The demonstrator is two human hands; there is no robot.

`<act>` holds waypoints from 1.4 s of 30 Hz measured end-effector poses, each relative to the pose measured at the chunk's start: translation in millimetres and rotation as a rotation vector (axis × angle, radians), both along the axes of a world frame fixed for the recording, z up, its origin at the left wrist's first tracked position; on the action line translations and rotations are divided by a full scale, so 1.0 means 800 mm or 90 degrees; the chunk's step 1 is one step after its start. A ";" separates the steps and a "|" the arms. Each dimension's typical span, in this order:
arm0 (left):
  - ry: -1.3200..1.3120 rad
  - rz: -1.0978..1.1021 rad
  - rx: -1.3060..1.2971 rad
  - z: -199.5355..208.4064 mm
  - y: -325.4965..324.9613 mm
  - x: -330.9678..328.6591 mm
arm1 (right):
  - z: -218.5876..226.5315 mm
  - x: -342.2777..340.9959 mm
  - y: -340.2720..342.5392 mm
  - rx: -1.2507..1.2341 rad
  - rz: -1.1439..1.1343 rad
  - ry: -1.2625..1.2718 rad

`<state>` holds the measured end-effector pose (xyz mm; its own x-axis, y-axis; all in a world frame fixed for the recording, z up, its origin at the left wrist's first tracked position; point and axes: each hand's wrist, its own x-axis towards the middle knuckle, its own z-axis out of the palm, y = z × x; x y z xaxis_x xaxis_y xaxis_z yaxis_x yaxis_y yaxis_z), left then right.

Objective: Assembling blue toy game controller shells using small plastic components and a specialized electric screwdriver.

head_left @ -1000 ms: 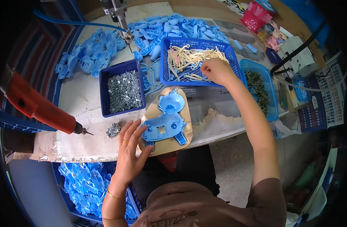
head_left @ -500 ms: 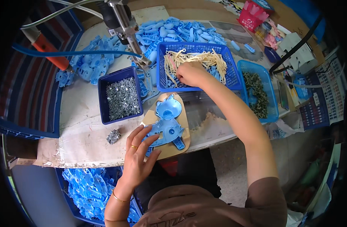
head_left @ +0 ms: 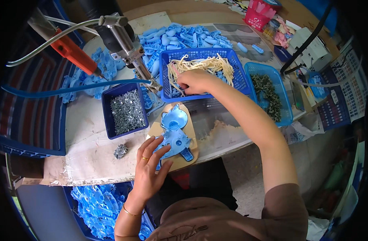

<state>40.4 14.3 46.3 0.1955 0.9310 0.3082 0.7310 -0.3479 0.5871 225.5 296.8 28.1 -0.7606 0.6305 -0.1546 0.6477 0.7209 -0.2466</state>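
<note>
A light-blue plastic toy shell [head_left: 176, 140], shaped like an animal with a round head and a wider body, lies hollow side up on a tan wooden board [head_left: 190, 161]. My left hand [head_left: 149, 170] is at the shell's left lower side, fingers apart, fingertips over its edge; whether they touch it I cannot tell. My right hand [head_left: 196, 81] reaches into a blue mesh basket [head_left: 208, 50] that holds cream-coloured looped strips [head_left: 220, 66] and small blue parts. Its fingers are curled down among the strips, and what they grip is hidden.
A dark-blue bin of small metal screws [head_left: 127, 112] stands left of the board, with a screw clump [head_left: 120, 151] below. A metal-tipped driver [head_left: 139, 66] and orange screwdriver [head_left: 73, 50] hang above. Blue parts [head_left: 184, 38] pile behind; a turquoise tray [head_left: 286, 112] sits right.
The whole view has shifted slightly, and the hanging drivers appear farther right. My left hand is a little closer over the shell. My right hand stays in the basket, its fingers still down among the strips.
</note>
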 end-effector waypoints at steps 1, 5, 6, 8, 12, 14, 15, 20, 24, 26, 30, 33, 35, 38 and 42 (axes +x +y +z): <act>0.002 0.001 0.000 0.000 0.000 -0.001 | 0.006 0.005 0.001 0.005 -0.014 0.009; -0.014 -0.002 0.001 0.004 0.000 0.001 | 0.045 0.034 0.003 0.116 -0.023 0.045; -0.030 -0.002 -0.008 0.004 0.002 0.003 | 0.058 0.038 -0.001 0.130 -0.064 0.024; -0.018 -0.013 0.007 0.005 0.010 0.004 | 0.071 0.053 -0.009 0.148 -0.088 0.063; -0.069 0.038 0.057 0.020 0.028 0.022 | 0.086 0.055 -0.080 -0.171 -0.009 0.379; -0.098 0.026 0.044 0.020 0.039 0.033 | 0.080 0.046 -0.133 -0.287 0.085 0.422; -0.150 0.034 -0.002 0.022 0.041 0.040 | 0.084 0.041 -0.161 -0.326 0.074 0.420; -0.104 -0.018 -0.163 0.015 0.035 0.039 | 0.073 0.086 -0.192 -0.253 -0.055 0.459; -0.159 -0.021 -0.138 0.009 0.031 0.037 | 0.041 0.229 -0.110 0.110 -0.365 0.360; -0.196 -0.021 -0.180 0.011 0.032 0.042 | 0.010 0.291 -0.090 0.198 -0.452 0.207; -0.188 -0.046 -0.149 0.011 0.030 0.044 | -0.023 0.297 -0.079 0.152 -0.433 0.132; -0.176 -0.059 -0.148 0.009 0.028 0.041 | -0.025 0.309 -0.076 -0.063 -0.501 0.253; -0.202 -0.056 -0.159 0.007 0.027 0.040 | -0.023 0.318 -0.075 -0.085 -0.493 0.221; -0.238 -0.045 -0.182 0.004 0.022 0.035 | -0.005 0.314 -0.086 -0.155 -0.501 0.253; -0.258 -0.031 -0.203 0.003 0.018 0.032 | 0.025 0.303 -0.099 -0.238 -0.552 0.560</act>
<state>66.2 28.8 48.8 0.1650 0.9838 0.0707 0.4098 -0.1336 0.9023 467.6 217.7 47.9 -0.0631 0.9942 -0.0866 0.3849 -0.0559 -0.9213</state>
